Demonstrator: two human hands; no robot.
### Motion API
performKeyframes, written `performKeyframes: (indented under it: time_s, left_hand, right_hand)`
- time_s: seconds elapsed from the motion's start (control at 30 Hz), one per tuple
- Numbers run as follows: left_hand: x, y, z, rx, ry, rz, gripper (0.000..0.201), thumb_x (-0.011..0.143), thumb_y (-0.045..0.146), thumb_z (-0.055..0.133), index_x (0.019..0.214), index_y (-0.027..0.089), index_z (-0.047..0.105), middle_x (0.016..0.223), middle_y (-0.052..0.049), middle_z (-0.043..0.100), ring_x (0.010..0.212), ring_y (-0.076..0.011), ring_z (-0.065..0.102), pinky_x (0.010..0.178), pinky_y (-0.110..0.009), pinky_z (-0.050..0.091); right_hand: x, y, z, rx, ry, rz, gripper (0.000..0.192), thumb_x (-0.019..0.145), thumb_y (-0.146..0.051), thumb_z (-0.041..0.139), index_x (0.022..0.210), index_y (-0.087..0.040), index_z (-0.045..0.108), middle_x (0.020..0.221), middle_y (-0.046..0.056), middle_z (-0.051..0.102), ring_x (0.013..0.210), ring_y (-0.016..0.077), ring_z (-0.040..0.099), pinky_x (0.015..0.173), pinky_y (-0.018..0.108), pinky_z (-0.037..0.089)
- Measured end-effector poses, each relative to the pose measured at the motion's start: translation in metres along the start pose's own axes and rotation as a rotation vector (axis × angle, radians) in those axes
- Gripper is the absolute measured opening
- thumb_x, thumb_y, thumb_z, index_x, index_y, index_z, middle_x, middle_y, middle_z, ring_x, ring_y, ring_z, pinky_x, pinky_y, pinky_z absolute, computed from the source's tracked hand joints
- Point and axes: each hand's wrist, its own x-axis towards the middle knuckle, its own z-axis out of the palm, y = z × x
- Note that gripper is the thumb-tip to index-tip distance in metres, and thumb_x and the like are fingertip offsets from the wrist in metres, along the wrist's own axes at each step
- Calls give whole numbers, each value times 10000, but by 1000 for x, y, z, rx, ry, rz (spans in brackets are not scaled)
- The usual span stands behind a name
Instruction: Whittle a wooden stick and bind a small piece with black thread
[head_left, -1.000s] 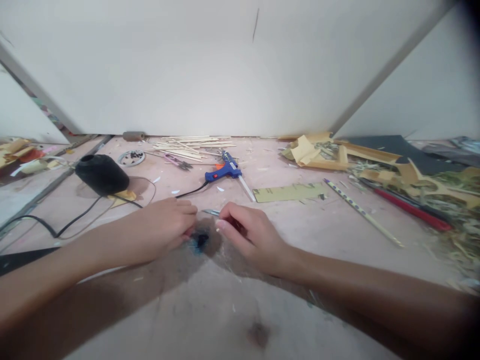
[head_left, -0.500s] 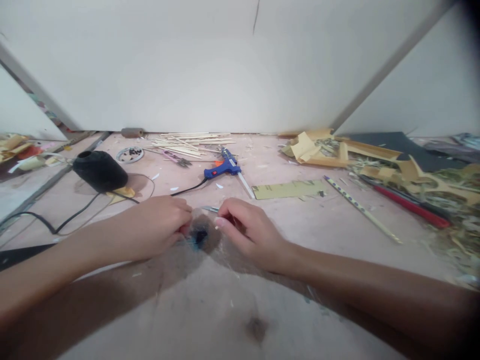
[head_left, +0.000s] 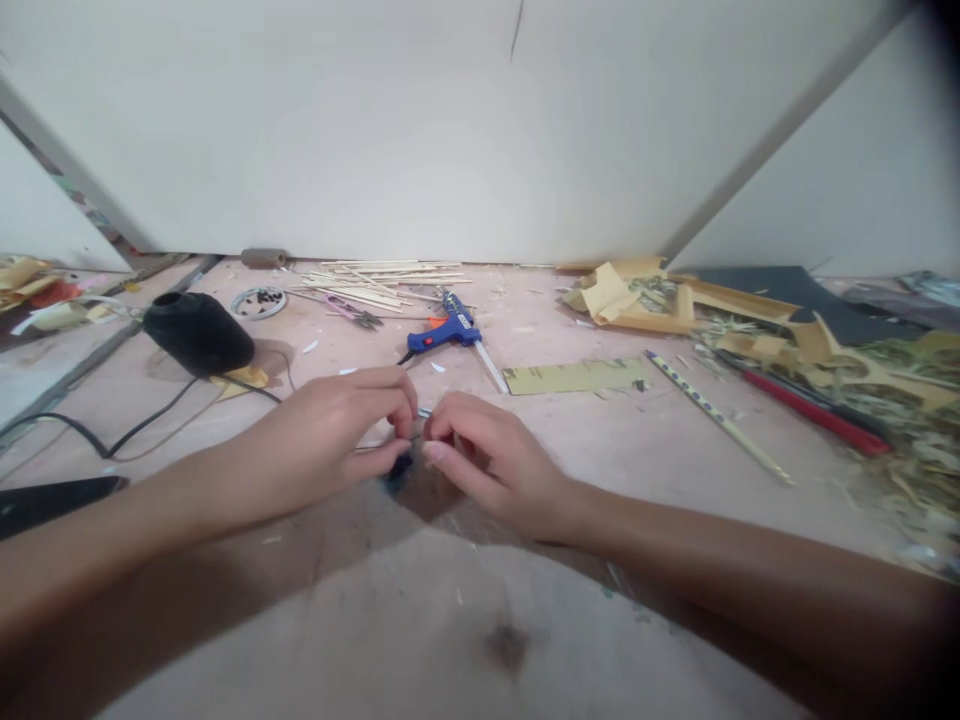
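My left hand (head_left: 341, 425) and my right hand (head_left: 487, 455) meet fingertip to fingertip at the middle of the pinkish worktop (head_left: 570, 470). The left thumb and fingers are pinched together, and a thin pale strand (head_left: 369, 447) seems to run under them. My right hand is curled around a small metal tool (head_left: 424, 412), of which only the shiny tip shows between the hands. A small dark blue piece (head_left: 400, 468) lies on the worktop right below the fingertips. What the palms hide I cannot tell.
Behind the hands lie a blue glue gun (head_left: 448, 335) with its black cord, a black thread spool (head_left: 197, 332), several thin wooden sticks (head_left: 382, 285), a small round tin (head_left: 259, 301) and a tan card strip (head_left: 576, 376). Cardboard scraps (head_left: 630, 300), a striped pencil (head_left: 716, 416) and a red tool (head_left: 814, 418) clutter the right.
My left hand has lifted off the worktop and moved right, its fingers now pinched against the right hand's fingertips. The view has tilted slightly.
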Motion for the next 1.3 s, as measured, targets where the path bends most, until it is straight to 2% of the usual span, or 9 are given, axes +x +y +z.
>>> performKeyframes:
  time_s: [0.1,0.27,0.47,0.57,0.67,0.87,1.0,1.2,1.3]
  left_hand:
    - [0,7,8,10,65,-16,90,931,159,579,849,186,607,1001,-19,641,897,-180,608,817,-300,443]
    - [-1,10,18,-3,-14,-82,48,922,190,577,874,188,573,934,-23,615,836,-196,592,769,-324,440]
    - [-3,12,25,-20,-43,-158,77,937,232,531,867,221,502,788,23,615,691,-176,572,616,-286,364]
    - [-5,18,33,-14,31,-231,68,950,251,510,888,229,495,691,41,592,596,-166,546,558,-273,305]
    - [-8,25,45,-124,131,-278,33,965,229,476,942,237,498,674,56,593,584,-156,547,567,-265,318]
    - [-12,23,60,-373,220,-258,84,1009,251,455,1075,227,501,680,64,563,585,-139,510,584,-261,349]
    - [-13,18,61,-413,228,-226,166,1033,278,433,973,208,571,728,32,593,635,-140,520,614,-264,383]
    - [-12,13,61,-401,236,-234,200,1047,278,433,919,202,566,721,33,569,628,-129,495,610,-259,379]
    - [-11,9,59,-422,245,-239,208,1052,283,434,928,199,577,761,25,591,660,-131,518,634,-265,399]
  right_hand:
    - [-1,-1,0,21,-33,2,176,1035,-294,487,909,-193,556,848,13,583,750,146,520,716,284,403]
    - [-3,-1,0,-11,-52,-7,150,1026,-284,513,902,-201,525,756,-20,574,639,125,477,663,265,386]
    - [-3,-1,0,-10,-52,-25,155,1014,-262,526,873,-200,529,763,-13,599,649,122,498,641,249,387]
    - [-2,-1,0,7,-17,12,177,986,-239,543,816,-199,515,719,-25,572,631,114,489,611,239,379]
    - [-3,-1,0,20,37,43,179,948,-211,555,776,-199,507,688,-32,548,609,107,476,584,236,372]
    - [-5,1,0,51,106,28,173,918,-193,547,755,-202,489,663,-38,514,587,104,454,567,241,371]
    - [-5,1,-2,69,104,48,179,943,-208,518,771,-209,468,655,-41,480,576,112,424,554,256,354]
    - [-3,1,-6,51,247,-97,138,951,-176,537,820,-206,506,887,40,536,862,185,536,774,335,441]
    - [-1,1,-6,76,177,-59,138,983,-200,526,845,-214,520,948,54,551,916,199,548,810,348,456]
